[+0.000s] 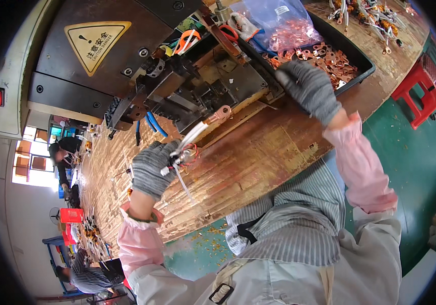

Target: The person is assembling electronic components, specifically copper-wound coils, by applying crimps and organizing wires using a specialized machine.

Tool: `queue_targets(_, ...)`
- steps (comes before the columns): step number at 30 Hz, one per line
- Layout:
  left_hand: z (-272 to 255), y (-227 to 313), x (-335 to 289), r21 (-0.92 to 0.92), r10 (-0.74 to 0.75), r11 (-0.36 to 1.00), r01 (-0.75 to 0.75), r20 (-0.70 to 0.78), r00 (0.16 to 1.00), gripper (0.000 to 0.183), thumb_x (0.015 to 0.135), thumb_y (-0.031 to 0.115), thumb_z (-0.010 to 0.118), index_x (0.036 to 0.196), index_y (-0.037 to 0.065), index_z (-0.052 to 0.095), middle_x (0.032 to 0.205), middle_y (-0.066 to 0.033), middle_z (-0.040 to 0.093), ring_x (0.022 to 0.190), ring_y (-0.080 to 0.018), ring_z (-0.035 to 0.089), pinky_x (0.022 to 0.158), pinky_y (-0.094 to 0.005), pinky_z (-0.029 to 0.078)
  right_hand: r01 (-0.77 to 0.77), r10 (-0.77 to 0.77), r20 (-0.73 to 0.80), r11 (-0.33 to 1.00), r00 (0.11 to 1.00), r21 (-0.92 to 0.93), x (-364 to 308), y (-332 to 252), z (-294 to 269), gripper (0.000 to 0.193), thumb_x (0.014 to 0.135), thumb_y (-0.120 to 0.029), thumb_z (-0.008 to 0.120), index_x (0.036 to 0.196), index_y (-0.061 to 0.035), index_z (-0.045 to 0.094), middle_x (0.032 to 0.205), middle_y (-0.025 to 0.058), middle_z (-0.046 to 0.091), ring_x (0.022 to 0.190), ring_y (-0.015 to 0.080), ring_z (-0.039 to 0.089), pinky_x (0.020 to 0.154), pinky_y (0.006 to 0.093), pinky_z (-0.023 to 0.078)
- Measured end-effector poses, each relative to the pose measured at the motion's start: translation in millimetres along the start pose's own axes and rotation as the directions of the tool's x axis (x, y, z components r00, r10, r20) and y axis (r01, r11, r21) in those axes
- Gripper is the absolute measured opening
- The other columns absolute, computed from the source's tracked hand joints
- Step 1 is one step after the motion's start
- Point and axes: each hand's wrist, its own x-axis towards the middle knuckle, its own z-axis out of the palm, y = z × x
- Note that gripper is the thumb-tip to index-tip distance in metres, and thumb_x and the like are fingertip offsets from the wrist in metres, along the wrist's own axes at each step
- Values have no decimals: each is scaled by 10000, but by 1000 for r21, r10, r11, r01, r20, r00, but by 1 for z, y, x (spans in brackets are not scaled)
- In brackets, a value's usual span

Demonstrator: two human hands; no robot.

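My left hand [153,170], in a grey knit glove, is closed around a wire harness [192,134] over the wooden bench. A thick white lead on it runs up and right to a copper ring lug [222,112], close to the front of the press tooling [187,96]. Thinner red and white wires and a loose white tail hang from the grip. At the near left edge of a black tray [363,76] is my gloved right hand [309,91], beside a heap of copper lugs [325,58]. Its fingertips are out of sight, so any hold is hidden.
A clear bag of copper parts [292,30] lies in the tray. Orange-handled scissors [186,40] rest behind the tooling. More wire harnesses [368,18] lie at the far right. A red stool [421,91] stands on the green floor. Two people work at the left.
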Motion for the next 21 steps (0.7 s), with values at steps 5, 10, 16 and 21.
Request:
queue_targets(5, 20, -32, 12, -21, -55, 998, 56, 45, 997, 273, 743, 289, 629, 979, 153, 650, 811, -120, 640, 742, -311, 629, 655, -396, 504, -57, 58, 261, 998, 964, -10, 14, 26, 5, 232, 876, -266, 599, 946, -51, 652, 869, 155, 654, 806, 338, 627, 742, 391, 491)
queue_targets(10, 66, -91, 5, -219, -73, 972, 83, 51, 996, 244, 737, 250, 621, 946, 127, 645, 800, -126, 636, 735, -319, 625, 643, -402, 506, -79, 79, 308, 997, 948, -13, 12, 21, 2, 303, 881, -339, 562, 951, -55, 645, 848, 178, 639, 818, 351, 620, 748, 428, 482)
queue_targets(16, 54, -96, 15, -312, -71, 945, 98, 97, 993, 253, 748, 273, 632, 935, 104, 660, 844, -134, 646, 767, -329, 626, 675, -402, 505, -47, 39, 227, 998, 973, 30, 8, 27, 2, 329, 889, -363, 536, 948, -58, 645, 824, 186, 632, 812, 358, 614, 745, 442, 478)
queue_targets(21, 41, -88, 21, -273, -112, 941, 201, 310, 944, 275, 838, 135, 578, 1074, -3, 610, 1021, -137, 646, 928, -256, 630, 838, -360, 507, -60, 47, 230, 997, 972, 48, 8, 26, 1, 329, 892, -360, 533, 939, -55, 646, 821, 182, 633, 807, 353, 615, 742, 434, 480)
